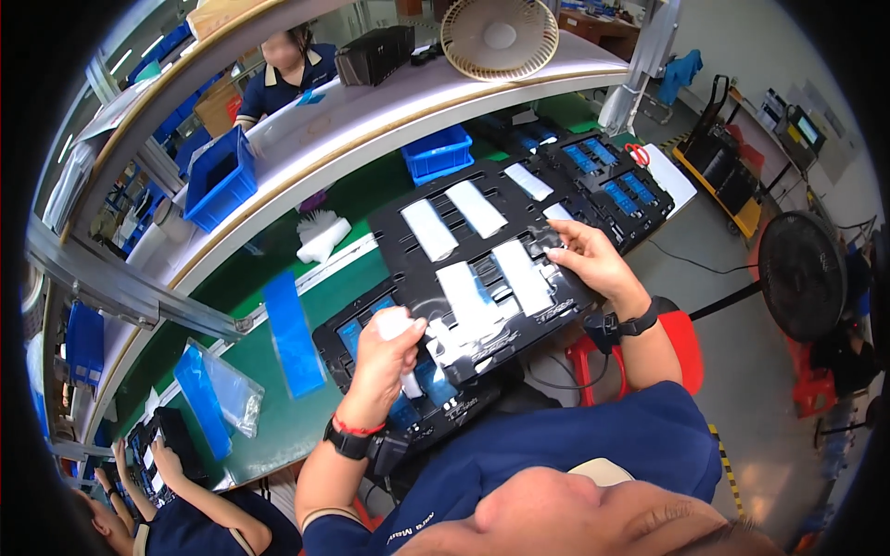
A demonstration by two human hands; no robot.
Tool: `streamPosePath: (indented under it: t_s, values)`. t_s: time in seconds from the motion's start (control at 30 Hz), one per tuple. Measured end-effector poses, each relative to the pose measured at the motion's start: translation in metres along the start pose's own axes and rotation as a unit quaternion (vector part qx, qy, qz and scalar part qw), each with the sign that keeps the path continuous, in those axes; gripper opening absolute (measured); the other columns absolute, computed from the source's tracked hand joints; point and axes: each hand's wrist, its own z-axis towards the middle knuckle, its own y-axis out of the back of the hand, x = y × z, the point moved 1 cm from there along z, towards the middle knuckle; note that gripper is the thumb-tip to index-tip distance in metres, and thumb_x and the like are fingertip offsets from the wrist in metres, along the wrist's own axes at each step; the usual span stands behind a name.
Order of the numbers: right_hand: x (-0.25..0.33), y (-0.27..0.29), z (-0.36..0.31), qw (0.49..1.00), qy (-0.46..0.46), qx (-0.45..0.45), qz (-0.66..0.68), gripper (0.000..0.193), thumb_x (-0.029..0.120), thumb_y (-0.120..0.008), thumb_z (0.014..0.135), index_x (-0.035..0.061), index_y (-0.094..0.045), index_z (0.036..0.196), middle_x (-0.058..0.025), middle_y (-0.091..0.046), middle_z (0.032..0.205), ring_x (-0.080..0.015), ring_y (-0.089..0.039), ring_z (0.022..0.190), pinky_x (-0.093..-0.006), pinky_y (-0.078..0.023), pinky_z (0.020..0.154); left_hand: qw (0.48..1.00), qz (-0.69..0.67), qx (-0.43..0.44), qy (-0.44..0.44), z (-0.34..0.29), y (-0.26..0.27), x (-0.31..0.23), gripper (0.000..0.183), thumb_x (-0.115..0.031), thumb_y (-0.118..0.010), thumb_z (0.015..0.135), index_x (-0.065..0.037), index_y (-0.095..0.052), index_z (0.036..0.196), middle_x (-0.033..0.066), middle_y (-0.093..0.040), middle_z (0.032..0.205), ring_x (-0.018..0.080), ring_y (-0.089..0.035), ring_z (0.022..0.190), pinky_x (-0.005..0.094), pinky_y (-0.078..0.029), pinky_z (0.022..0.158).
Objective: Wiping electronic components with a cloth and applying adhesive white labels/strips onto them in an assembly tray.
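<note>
A black plastic tray [464, 248] lies tilted in front of me, with several white rectangular strips [476, 208] set across its slots. My left hand [380, 347] is closed at the tray's near-left corner, with a white piece [408, 382] showing at its fingers; its kind I cannot make out. On the opposite side, my right hand [595, 264] grips the tray's right edge with thumb and fingers. Beneath the near-left side, another black tray [326, 345] with blue pieces partly shows.
More black trays with blue parts [612, 176] lie at the right, by red-handled scissors [637, 154]. Blue sheets [295, 334] and a clear bag [232, 394] rest on the green bench. Blue bins [438, 153] stand behind. A co-worker [199, 524] works at lower left; a black fan [802, 269] stands right.
</note>
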Motion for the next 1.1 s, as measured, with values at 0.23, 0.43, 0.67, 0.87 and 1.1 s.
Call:
streamPosePath:
  t_s: [0.23,0.43,0.67,0.87,1.1]
  values:
    - [-0.034,0.067,0.028,0.989,0.015,-0.059,-0.136,0.045,0.011,-0.063,0.085,-0.0035,-0.052,0.126,-0.0028,-0.050,0.100,-0.0105,-0.048,0.086,-0.0236,-0.041,0.080,0.998,0.034,0.043,0.009,0.079,-0.066,0.020,0.025,-0.005,-0.072,0.080,-0.006,-0.049,0.091,-0.0020,-0.050,0.064,0.0051,-0.041,0.043,0.0212,-0.029,0.037]
    - [-0.055,0.085,0.046,0.966,0.005,-0.109,-0.233,0.042,0.013,-0.064,0.083,-0.0045,-0.057,0.121,-0.0093,-0.056,0.093,-0.0169,-0.054,0.081,-0.0275,-0.045,0.075,0.999,0.032,0.027,0.027,0.115,-0.091,0.044,0.026,-0.007,-0.072,0.081,-0.007,-0.048,0.093,-0.0015,-0.048,0.064,0.0058,-0.040,0.044,0.0210,-0.028,0.036]
    - [-0.053,0.078,0.052,0.915,0.015,-0.159,-0.370,0.034,0.013,-0.066,0.081,-0.0014,-0.063,0.112,-0.0202,-0.062,0.095,-0.0357,-0.059,0.091,-0.0421,-0.046,0.084,0.997,0.069,0.022,0.036,0.124,-0.105,0.064,0.035,-0.011,-0.071,0.083,-0.005,-0.044,0.105,-0.0002,-0.048,0.067,0.0060,-0.041,0.046,0.0219,-0.028,0.036]
    - [-0.064,0.068,0.058,0.877,0.079,-0.209,-0.427,0.033,0.011,-0.068,0.079,0.0002,-0.065,0.110,-0.0191,-0.059,0.095,-0.0357,-0.057,0.092,-0.0410,-0.047,0.083,0.997,0.065,0.031,0.036,0.127,-0.106,0.065,0.035,-0.012,-0.071,0.083,-0.005,-0.044,0.105,-0.0005,-0.048,0.067,0.0060,-0.041,0.046,0.0220,-0.028,0.037]
    - [-0.066,0.058,0.050,0.840,0.076,-0.245,-0.479,0.032,0.013,-0.070,0.077,0.0029,-0.067,0.107,-0.0164,-0.050,0.105,-0.0338,-0.054,0.096,-0.0400,-0.048,0.082,0.998,0.046,0.017,0.028,0.125,-0.107,0.065,0.030,-0.010,-0.071,0.083,-0.006,-0.045,0.097,-0.0001,-0.049,0.067,0.0060,-0.040,0.043,0.0239,-0.028,0.035]
